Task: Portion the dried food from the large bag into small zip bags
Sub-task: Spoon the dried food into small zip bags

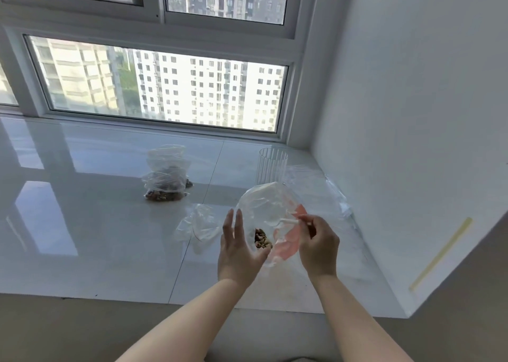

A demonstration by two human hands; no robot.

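Here the right hand (319, 244) pinched the mouth edge of a clear zip bag (268, 210) held above the counter (82, 224), while the left hand (239, 247) cupped its side, fingers straight. Dried food (262, 239) sat inside. The large bag (166, 177) stood well apart. Sealing well probably meant pressing the strip end to end.

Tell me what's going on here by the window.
A person is portioning dried food into a clear bag with a red patch. The right hand pinches its edge; the left hand, fingers straight, rests against it. A little food is inside. Further back, a fuller bag sits on the white ledge.
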